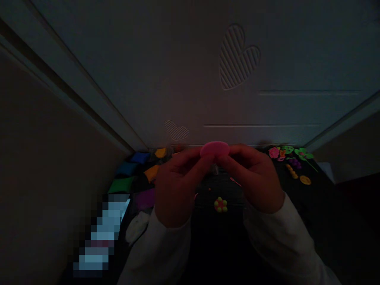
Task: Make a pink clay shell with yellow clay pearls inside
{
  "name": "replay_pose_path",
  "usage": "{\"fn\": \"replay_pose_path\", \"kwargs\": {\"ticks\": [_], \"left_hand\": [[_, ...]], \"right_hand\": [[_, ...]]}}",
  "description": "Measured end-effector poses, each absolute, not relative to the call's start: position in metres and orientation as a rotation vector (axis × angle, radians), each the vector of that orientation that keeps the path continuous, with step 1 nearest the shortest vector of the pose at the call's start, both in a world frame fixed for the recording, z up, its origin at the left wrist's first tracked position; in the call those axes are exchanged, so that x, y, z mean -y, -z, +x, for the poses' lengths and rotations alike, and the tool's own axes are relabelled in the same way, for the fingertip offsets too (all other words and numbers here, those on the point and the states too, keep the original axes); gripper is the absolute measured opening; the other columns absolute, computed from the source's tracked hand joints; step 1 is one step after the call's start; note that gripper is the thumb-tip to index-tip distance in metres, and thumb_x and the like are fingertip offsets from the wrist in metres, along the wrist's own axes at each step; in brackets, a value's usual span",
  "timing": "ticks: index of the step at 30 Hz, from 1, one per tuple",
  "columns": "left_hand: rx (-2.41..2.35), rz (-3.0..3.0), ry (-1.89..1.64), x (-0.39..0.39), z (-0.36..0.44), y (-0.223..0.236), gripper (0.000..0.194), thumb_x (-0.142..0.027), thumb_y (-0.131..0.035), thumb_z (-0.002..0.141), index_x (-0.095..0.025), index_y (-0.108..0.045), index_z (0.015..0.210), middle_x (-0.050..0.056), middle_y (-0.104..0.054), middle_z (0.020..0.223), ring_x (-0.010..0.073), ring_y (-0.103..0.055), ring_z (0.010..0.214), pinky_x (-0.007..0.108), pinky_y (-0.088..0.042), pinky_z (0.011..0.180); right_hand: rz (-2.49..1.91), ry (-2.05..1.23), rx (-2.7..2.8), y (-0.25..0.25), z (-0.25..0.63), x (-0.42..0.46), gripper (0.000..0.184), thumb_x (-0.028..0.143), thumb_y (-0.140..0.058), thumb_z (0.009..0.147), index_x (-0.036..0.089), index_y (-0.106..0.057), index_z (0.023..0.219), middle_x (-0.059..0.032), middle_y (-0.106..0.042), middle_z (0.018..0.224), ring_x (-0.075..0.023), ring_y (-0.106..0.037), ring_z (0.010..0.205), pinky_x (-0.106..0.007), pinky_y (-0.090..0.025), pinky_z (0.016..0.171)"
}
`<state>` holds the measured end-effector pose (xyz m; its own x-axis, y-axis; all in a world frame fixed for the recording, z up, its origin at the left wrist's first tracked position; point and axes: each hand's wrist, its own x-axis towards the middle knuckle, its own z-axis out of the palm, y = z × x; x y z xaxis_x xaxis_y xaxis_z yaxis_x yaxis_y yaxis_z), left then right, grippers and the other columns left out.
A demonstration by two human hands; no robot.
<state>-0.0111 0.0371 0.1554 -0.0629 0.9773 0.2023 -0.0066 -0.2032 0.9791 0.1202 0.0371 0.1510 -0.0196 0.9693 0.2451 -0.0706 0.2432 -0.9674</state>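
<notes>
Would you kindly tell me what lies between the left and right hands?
In the head view: a pink disc, held by left hand and right hand. Lower in the picture, a thin pink stick, a flower-shaped piece and smaller bits.

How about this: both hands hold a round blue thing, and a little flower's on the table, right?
The head view shows the round thing is pink, not blue. The left hand and right hand do hold it, and the little flower is on the table.
</notes>
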Motion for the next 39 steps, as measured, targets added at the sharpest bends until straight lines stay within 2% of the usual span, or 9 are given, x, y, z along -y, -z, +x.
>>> {"fn": "replay_pose_path", "kwargs": {"ticks": [9, 18, 25, 31, 39], "left_hand": [[-1.161, 1.322, -1.310, -0.0395, -0.0131, -0.1563, 0.015, -0.029, -0.066, 0.071, -0.023, -0.070, 0.083, -0.001, -0.072, 0.080, 0.0126, -0.066, 0.073, 0.020, -0.051, 0.065], [-1.068, 1.245, -1.402, -0.0384, -0.0123, -0.1520, 0.015, -0.029, -0.066, 0.072, -0.023, -0.068, 0.086, -0.002, -0.071, 0.085, 0.0102, -0.065, 0.077, 0.018, -0.051, 0.069], [-0.980, 1.188, -1.476, -0.0398, -0.0084, -0.1518, 0.007, -0.027, -0.065, 0.074, -0.023, -0.069, 0.078, -0.002, -0.070, 0.079, 0.0096, -0.065, 0.075, 0.018, -0.051, 0.069], [-1.023, 1.278, -1.360, -0.0387, -0.0092, -0.1534, 0.013, -0.025, -0.067, 0.072, -0.023, -0.068, 0.084, -0.002, -0.071, 0.081, 0.0098, -0.065, 0.073, 0.017, -0.051, 0.067], [-1.191, 1.425, -1.288, -0.0382, -0.0127, -0.1579, 0.014, -0.031, -0.066, 0.072, -0.025, -0.071, 0.082, -0.004, -0.072, 0.078, 0.0108, -0.066, 0.072, 0.017, -0.051, 0.065]], "right_hand": [[-0.966, -1.066, 1.279, -0.1494, 0.1224, -0.0386, 0.013, 0.030, -0.068, 0.071, 0.022, -0.066, 0.081, 0.0025, -0.065, 0.070, -0.0097, -0.058, 0.062, -0.022, -0.046, 0.056], [-0.954, -1.108, 1.277, -0.1498, 0.1204, -0.0390, 0.010, 0.026, -0.069, 0.070, 0.021, -0.066, 0.078, 0.0035, -0.065, 0.068, -0.0081, -0.056, 0.059, -0.021, -0.043, 0.053], [-1.010, -1.038, 1.345, -0.1491, 0.1200, -0.0376, 0.015, 0.033, -0.065, 0.073, 0.021, -0.064, 0.082, 0.0019, -0.064, 0.073, -0.0103, -0.058, 0.066, -0.024, -0.045, 0.061], [-0.982, -0.922, 1.261, -0.1522, 0.1187, -0.0371, 0.010, 0.030, -0.063, 0.076, 0.022, -0.065, 0.082, 0.0028, -0.067, 0.079, -0.0091, -0.061, 0.072, -0.022, -0.048, 0.066], [-1.003, -0.970, 1.338, -0.1529, 0.1204, -0.0366, 0.013, 0.033, -0.063, 0.075, 0.023, -0.066, 0.083, 0.0011, -0.064, 0.076, -0.0119, -0.060, 0.072, -0.028, -0.047, 0.069]]}}
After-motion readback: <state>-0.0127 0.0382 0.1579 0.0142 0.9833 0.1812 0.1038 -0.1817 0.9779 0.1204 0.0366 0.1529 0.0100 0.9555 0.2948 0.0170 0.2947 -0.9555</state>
